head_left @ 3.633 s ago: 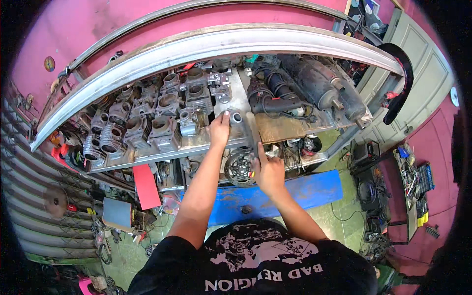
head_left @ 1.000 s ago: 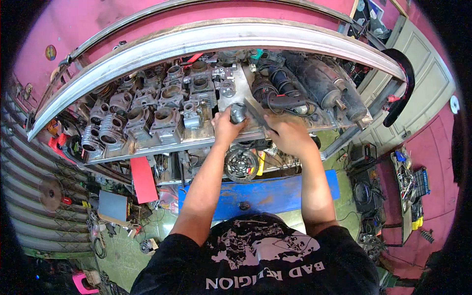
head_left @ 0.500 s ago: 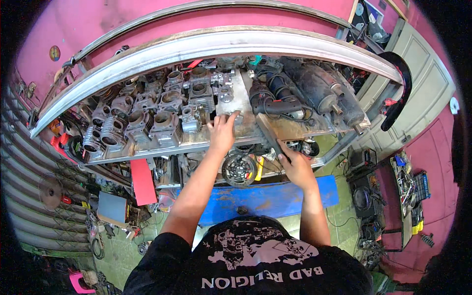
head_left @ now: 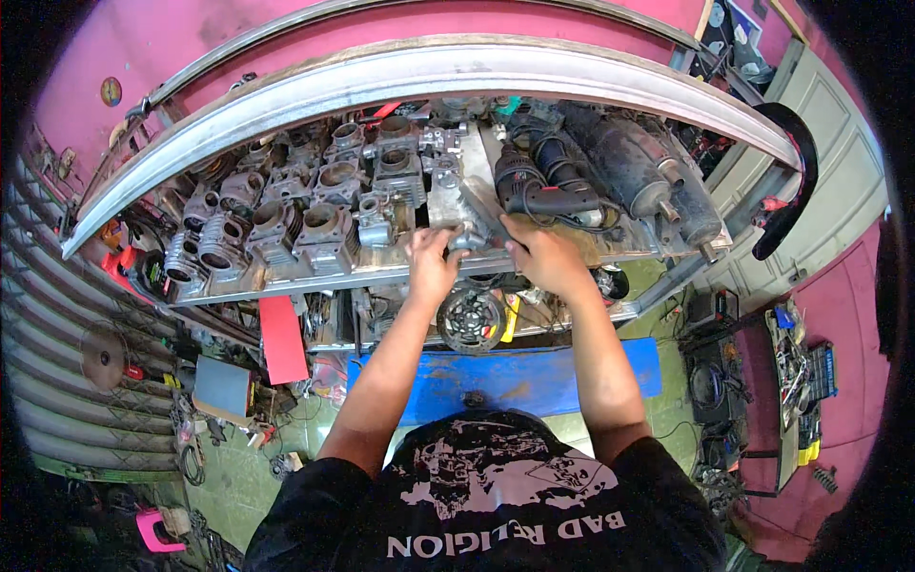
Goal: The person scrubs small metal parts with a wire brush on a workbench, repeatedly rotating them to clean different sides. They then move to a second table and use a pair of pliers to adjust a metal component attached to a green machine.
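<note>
My left hand (head_left: pixel 434 264) is at the front edge of the metal shelf (head_left: pixel 381 270), its fingers closed on a small silver metal part (head_left: pixel 465 237). My right hand (head_left: pixel 553 259) grips a long, flat, greyish tool (head_left: pixel 484 204) that looks like a brush or file; its kind is unclear. The tool slants up and left over the shelf, its far end beyond the metal part. Left of my hands stand several engine cylinder blocks (head_left: pixel 322 229) in rows, with a small carburetor-like part (head_left: pixel 375 221) nearest. A corded power drill (head_left: pixel 543 194) lies behind my right hand.
Exhaust mufflers (head_left: pixel 634 176) lie at the shelf's right. A white rail (head_left: pixel 429 74) spans above the shelf. Below are a round dark metal wheel-like part (head_left: pixel 471 319), a red panel (head_left: pixel 283 341) and a blue board (head_left: pixel 610 370). A pale door (head_left: pixel 820 181) stands at right.
My right hand has moved up and left with the flat tool, bringing it beside my left hand. The left hand has turned, and a silver part now shows at its fingers. The view has shifted slightly.
</note>
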### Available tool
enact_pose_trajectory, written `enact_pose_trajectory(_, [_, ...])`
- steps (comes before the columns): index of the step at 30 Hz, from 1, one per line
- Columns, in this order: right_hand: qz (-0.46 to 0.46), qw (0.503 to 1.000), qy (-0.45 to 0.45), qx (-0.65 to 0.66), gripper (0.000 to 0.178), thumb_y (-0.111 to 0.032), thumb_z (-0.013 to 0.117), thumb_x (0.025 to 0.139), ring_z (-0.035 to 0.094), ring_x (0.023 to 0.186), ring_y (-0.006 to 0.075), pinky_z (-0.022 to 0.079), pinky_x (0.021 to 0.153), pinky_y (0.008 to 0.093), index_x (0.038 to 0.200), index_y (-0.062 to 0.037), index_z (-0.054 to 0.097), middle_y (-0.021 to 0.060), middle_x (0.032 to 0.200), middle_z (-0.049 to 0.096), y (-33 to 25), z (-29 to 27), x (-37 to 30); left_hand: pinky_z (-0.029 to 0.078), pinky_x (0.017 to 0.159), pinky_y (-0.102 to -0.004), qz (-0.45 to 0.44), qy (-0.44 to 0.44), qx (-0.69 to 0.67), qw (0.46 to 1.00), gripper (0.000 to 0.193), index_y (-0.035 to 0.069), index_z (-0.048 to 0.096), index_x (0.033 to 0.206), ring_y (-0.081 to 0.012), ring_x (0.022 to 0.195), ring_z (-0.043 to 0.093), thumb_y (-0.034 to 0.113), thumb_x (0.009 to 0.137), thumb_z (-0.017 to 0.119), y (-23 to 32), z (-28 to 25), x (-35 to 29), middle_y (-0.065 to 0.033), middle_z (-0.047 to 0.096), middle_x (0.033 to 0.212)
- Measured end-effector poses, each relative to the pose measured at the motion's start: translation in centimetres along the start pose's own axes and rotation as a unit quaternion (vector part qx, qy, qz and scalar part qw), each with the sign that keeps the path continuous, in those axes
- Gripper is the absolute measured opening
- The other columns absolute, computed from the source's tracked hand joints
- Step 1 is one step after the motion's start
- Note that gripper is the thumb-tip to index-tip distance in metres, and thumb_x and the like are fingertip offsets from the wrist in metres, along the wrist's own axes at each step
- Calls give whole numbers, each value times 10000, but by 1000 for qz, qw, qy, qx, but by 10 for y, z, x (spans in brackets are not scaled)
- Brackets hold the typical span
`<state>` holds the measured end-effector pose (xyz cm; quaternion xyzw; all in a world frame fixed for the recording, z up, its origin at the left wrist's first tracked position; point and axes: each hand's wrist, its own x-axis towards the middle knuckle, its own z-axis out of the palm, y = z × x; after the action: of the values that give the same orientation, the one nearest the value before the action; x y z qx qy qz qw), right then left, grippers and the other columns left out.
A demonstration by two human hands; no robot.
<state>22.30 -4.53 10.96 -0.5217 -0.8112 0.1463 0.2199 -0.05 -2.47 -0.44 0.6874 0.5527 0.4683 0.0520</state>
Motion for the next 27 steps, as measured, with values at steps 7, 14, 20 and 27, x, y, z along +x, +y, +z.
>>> enact_pose_trajectory(7, [-180,968,118,-125,491,-273,614,961,713,887,426,564,821,514,1433,-140,587,239,937,729,-11,-5,-37,388,923,-466,-20,10,23,999,448,176,734,1181,-289,1028,589,213,752,858,-8,-1,-4,-70,684,989])
enact_pose_trajectory(14, [17,997,-15,-71,517,-308,589,977,715,892,425,554,838,540,1473,-171,546,258,941,725,-23,14,1,408,882,-453,-13,-24,27,999,413,145,717,1113,-312,991,595,208,737,875,-6,1,5,-91,686,1028])
enact_pose_trajectory(20, [-14,988,-71,-133,522,-320,592,976,716,878,418,555,817,537,1477,-181,545,242,921,729,-38,-27,-24,391,904,-471,-30,-13,-7,999,427,145,722,1097,-324,992,623,231,714,890,-19,1,0,-105,694,965])
enact_pose_trajectory(27, [-33,984,-23,-174,523,-327,603,948,730,863,381,571,796,505,1432,-127,589,195,926,750,-31,3,17,406,875,-474,-79,-38,-4,996,420,160,721,1087,-339,961,622,292,728,893,-5,2,15,-117,681,927])
